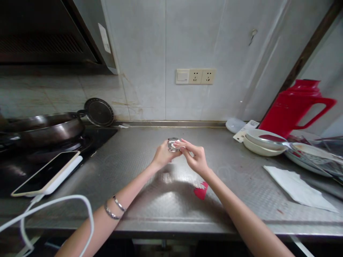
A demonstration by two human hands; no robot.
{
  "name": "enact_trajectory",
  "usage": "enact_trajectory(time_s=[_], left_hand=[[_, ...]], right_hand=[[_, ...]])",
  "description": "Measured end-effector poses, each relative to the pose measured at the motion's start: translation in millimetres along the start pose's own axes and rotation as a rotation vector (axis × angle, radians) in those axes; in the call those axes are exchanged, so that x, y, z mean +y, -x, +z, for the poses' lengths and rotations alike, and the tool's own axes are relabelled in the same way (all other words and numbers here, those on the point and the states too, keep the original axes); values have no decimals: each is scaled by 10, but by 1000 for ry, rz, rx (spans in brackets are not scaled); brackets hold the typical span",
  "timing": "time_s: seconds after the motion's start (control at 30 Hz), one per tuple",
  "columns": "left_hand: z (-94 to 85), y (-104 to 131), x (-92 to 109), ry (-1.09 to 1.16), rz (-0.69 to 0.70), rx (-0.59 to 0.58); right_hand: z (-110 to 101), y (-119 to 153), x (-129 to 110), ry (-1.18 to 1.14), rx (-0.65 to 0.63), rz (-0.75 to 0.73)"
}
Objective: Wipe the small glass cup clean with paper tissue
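Note:
Over the middle of the steel counter [134, 171], my two hands meet. My left hand [161, 156] is closed around a small shiny silver object [172, 142], whose exact kind I cannot make out. My right hand [196, 157] reaches in from the other side, its bent fingers pressed on that object. A bit of something white shows under the right fingertips, too small to name. Below the right wrist a torn red scrap [200, 191] lies on the counter.
A pan [50, 128] sits on the stove at left, near a phone [45, 173] with a white cable [66, 197]. At right are stacked bowls [264, 150], a red thermos jug [292, 107] and a white tissue [297, 187]. Wall sockets [201, 76] are behind.

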State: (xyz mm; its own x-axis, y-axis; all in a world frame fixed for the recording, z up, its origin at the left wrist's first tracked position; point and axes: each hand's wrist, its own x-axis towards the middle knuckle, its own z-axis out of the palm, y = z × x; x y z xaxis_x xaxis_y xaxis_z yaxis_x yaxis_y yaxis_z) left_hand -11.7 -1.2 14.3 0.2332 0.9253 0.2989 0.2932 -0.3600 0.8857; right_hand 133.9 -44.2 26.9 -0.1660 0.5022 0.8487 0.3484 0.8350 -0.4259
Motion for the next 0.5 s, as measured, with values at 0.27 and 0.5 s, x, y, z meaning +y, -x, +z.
enact_trajectory(time_s=[0.27,0.5], left_hand=[[-55,-53,-56,28,-38,44],[-10,31,56,-4,-6,4]], right_hand=[[21,16,21,66,189,136],[25,8,118,154,129,-26]])
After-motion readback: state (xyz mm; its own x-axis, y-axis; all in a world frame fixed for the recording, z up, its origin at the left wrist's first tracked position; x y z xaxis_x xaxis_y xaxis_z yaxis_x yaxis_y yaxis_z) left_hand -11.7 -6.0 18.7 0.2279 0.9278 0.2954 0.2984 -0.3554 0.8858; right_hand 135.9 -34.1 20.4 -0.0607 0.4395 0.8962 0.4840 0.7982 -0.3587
